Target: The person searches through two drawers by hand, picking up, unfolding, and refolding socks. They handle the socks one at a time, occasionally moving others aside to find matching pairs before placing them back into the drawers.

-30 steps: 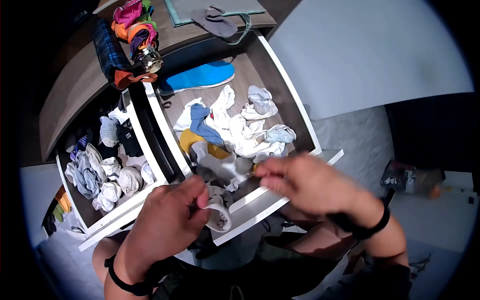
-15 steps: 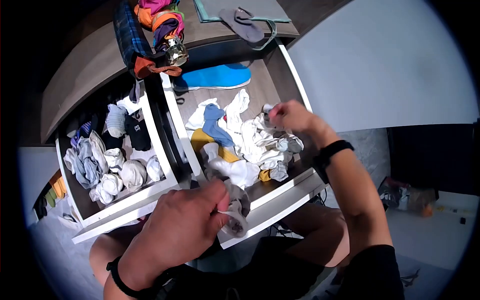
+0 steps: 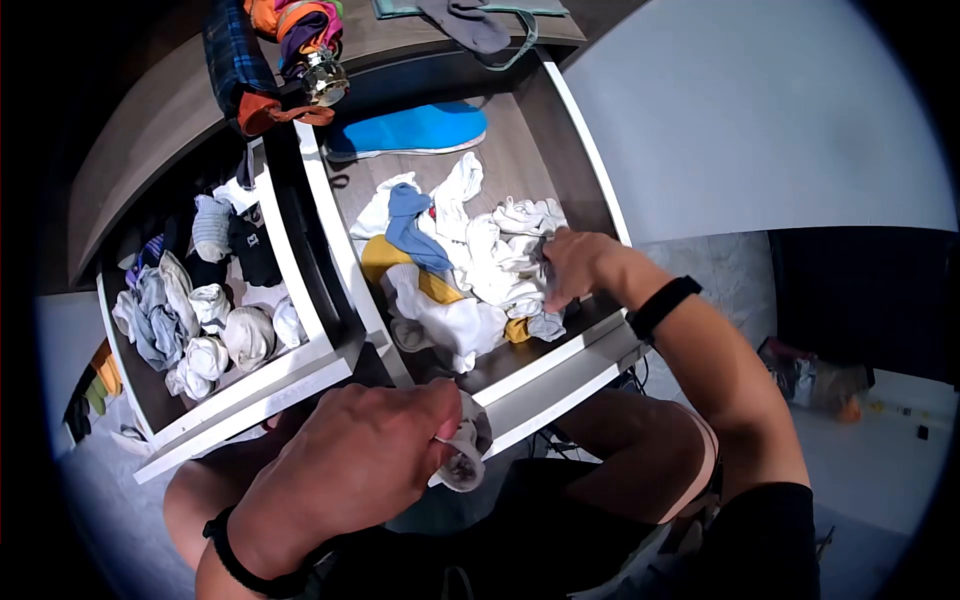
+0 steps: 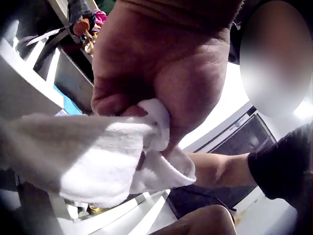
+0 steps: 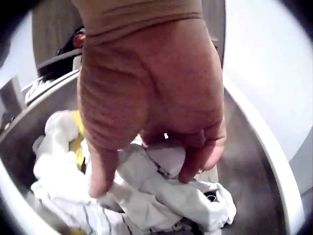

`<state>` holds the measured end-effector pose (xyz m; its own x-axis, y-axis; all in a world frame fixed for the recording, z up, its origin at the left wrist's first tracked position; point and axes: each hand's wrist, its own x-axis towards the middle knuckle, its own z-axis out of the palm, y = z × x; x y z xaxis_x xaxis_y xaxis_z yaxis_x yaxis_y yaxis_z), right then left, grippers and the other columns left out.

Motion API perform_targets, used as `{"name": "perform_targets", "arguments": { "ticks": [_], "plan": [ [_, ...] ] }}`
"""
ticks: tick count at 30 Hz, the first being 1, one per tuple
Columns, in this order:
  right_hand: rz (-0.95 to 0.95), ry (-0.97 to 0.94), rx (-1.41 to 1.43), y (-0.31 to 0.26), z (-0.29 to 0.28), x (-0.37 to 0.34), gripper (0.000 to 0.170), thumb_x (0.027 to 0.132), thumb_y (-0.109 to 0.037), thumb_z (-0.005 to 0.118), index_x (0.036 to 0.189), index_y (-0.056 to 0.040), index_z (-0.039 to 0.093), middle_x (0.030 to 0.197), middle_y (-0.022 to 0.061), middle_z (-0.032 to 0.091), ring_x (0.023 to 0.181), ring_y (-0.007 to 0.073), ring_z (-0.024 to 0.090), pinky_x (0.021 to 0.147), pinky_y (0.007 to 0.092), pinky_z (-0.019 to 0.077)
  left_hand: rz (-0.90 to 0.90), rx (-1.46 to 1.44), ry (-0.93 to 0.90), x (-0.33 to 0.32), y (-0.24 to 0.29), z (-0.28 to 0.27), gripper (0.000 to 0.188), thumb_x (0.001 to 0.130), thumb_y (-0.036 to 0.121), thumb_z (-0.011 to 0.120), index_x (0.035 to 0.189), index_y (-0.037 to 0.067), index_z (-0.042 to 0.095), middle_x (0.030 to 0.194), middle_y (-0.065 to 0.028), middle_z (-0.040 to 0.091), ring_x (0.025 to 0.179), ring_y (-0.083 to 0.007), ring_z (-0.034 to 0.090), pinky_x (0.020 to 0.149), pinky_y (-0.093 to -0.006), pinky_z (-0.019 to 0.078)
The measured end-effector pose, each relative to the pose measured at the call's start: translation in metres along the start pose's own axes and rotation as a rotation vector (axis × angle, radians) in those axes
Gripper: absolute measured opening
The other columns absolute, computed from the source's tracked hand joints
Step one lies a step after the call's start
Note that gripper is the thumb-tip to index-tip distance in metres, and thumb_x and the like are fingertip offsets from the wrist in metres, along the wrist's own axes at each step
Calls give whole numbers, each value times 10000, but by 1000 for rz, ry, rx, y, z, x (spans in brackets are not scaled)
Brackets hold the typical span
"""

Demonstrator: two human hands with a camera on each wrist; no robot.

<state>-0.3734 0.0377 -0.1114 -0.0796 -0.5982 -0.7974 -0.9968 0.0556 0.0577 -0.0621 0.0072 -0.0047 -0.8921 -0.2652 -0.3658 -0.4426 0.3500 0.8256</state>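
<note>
Here, the left hand [image 3: 370, 445] grips a pale sock [image 4: 98, 156] near the front of the right-hand drawer [image 3: 590, 150], while the right hand [image 3: 585, 265], thumb and fingers spread, touches the loose sock pile [image 3: 495, 265] inside. Pinching a single layer and lifting it straight up would probably separate it best. Overlapping blue [image 3: 415, 225] and mustard pieces [image 3: 385, 258] may snag; a blue insole [image 3: 410, 130] lies behind, and balled socks [image 3: 250, 335] occupy the neighbouring drawer [image 3: 283, 250].

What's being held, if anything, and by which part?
The left hand grips a white sock near its open end. The right hand is among piled socks; its hold is unclear.
</note>
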Motion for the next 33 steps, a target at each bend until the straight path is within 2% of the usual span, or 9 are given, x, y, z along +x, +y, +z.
{"name": "perform_targets", "arguments": {
  "ticks": [2,4,7,8,12,15,22,26,33],
  "plan": [
    [36,-231,-170,0,-5,8,657,740,-475,692,1236,-62,570,1217,198,569,1163,319,533,1009,350,408,5,30,-8,0,-1,1,133,787,66,620,851,59,504,662,-133,606,682,-321,643,613,-421,487],
    [-60,124,-59,36,-10,3,540,758,-440,683,1135,-57,635,1097,181,635,1054,293,602,907,363,480,2,38,4,0,-1,2,127,787,65,618,849,60,507,667,-129,610,680,-319,643,612,-418,487],
    [20,166,429,50,-77,-38,431,794,-313,738,1079,-5,643,844,126,666,752,185,618,748,301,486,-47,12,-26,1,0,1,166,762,67,644,851,77,503,700,-118,608,711,-323,630,617,-409,479],
    [-118,328,755,70,-70,-31,393,813,-256,729,1073,22,631,867,78,658,786,124,589,741,268,474,-71,0,-42,1,0,1,188,750,69,657,852,85,501,716,-114,606,727,-326,623,620,-405,475],
    [-21,810,828,70,-80,-24,328,847,-247,695,1051,-2,623,861,52,652,794,106,585,750,263,465,-72,1,-20,3,3,1,190,743,63,660,850,84,504,711,-108,609,716,-320,626,618,-395,479],
    [86,644,641,64,-66,-11,245,861,-230,666,1022,-47,634,842,50,637,776,103,576,732,266,464,-68,3,-27,3,3,3,185,741,60,658,846,84,508,712,-105,613,713,-319,628,615,-393,479],
    [55,357,-45,46,-28,41,338,760,-274,669,1016,-57,631,954,155,651,951,323,611,839,371,483,-8,64,-26,2,3,2,120,790,72,614,856,57,515,708,-109,622,715,-313,654,625,-409,514],
    [101,295,-62,13,-17,57,539,730,-347,718,1170,-67,580,1216,158,546,1130,306,547,966,336,446,11,61,-34,2,1,3,132,785,69,620,857,59,510,749,-100,626,717,-310,653,623,-412,513],
    [112,43,-140,12,-7,63,509,759,-292,633,1226,-100,575,1283,168,536,1217,255,503,992,351,430,1,55,-15,3,-2,2,134,785,74,621,853,61,505,737,-104,619,713,-311,652,619,-410,510]
  ]
}}
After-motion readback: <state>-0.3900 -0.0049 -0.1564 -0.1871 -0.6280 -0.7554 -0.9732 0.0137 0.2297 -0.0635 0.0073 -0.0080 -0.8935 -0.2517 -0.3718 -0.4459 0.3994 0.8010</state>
